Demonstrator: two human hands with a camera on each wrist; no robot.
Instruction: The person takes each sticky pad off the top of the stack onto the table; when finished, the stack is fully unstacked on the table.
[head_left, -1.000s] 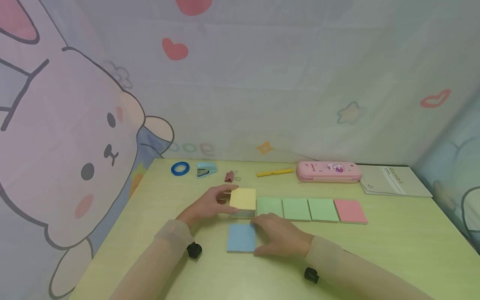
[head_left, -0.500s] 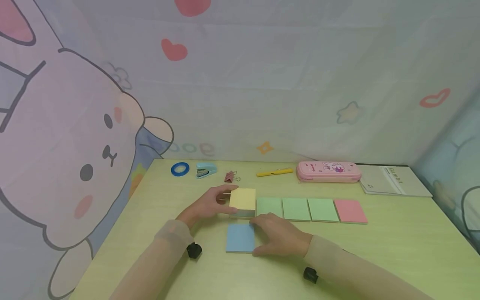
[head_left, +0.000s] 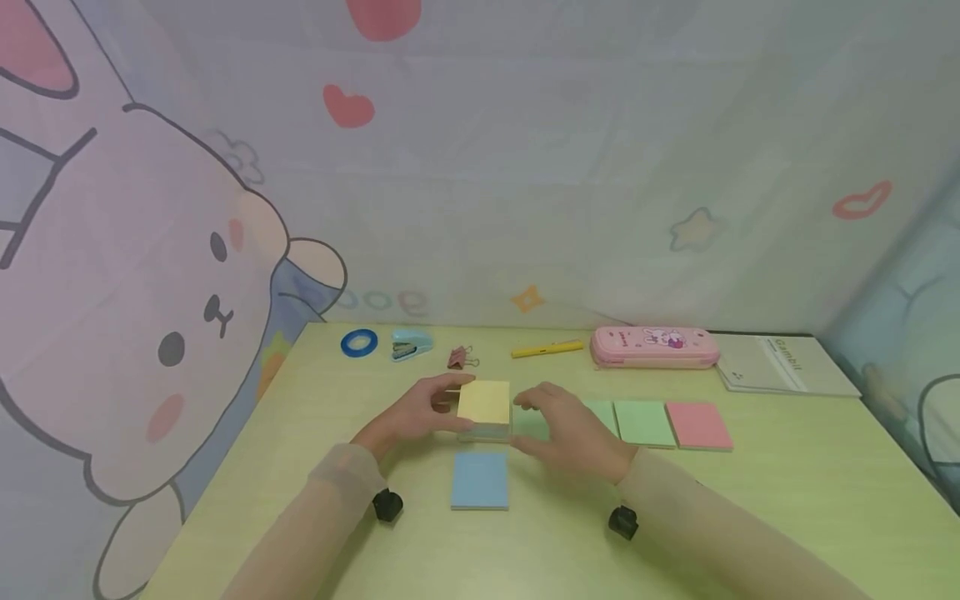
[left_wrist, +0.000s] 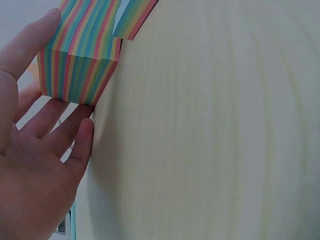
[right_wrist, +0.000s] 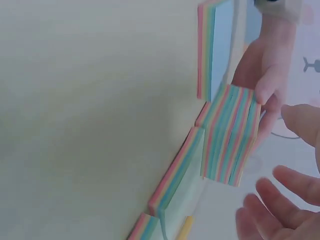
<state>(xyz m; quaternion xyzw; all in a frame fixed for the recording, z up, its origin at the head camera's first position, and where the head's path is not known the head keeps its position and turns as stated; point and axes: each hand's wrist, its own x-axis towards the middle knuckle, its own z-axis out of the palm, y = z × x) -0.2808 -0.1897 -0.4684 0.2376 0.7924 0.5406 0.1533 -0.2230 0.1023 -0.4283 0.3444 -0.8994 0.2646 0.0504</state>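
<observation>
A stack of sticky note pads (head_left: 483, 402) with a yellow top and striped sides stands on the table. My left hand (head_left: 420, 408) grips its left side, thumb along the front and fingers behind; in the left wrist view the thumb lies against the striped edges. To the right of the stack my right hand (head_left: 573, 429) hovers over the row of green pads, fingers spread and bent. The right wrist view has a gap between those fingers (right_wrist: 270, 197) and the stack. A blue sticky note pad (head_left: 480, 481) lies flat just in front of the stack.
Right of the stack runs a row with green pads (head_left: 643, 423) and a pink pad (head_left: 699, 425). Along the back lie blue tape (head_left: 359, 342), a stapler (head_left: 411, 344), a binder clip (head_left: 461, 358), a yellow pen (head_left: 547, 349), a pink pencil case (head_left: 655, 347) and a notebook (head_left: 787, 365).
My right hand has left the blue pad's right edge and moved up and away to the right side of the stack. The left hand keeps its grip in the same spot.
</observation>
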